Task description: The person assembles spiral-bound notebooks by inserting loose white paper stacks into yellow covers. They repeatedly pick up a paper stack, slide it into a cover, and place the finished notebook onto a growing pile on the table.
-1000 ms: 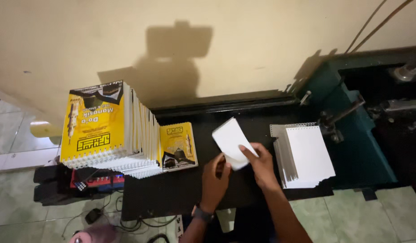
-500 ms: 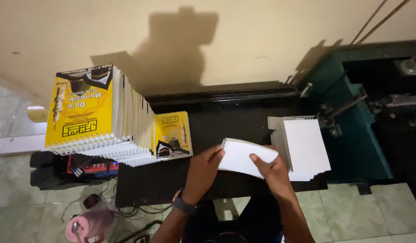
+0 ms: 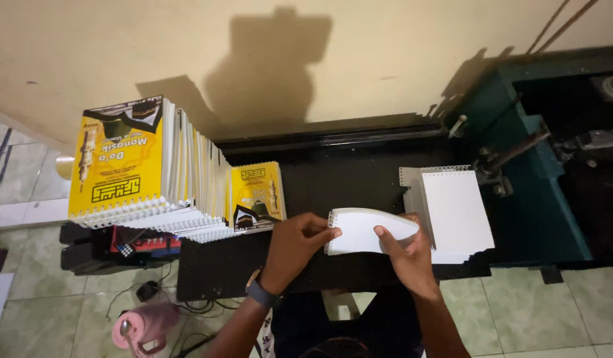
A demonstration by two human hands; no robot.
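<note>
left hand | pinching booklet spiral edge | right hand | gripping opposite end

White booklet, white page stack; yellow covers with black pattern on tall stack and single booklet; black worktop; teal machine; pink jug; beige wall

yellow-covered booklet stack, left of table
</note>
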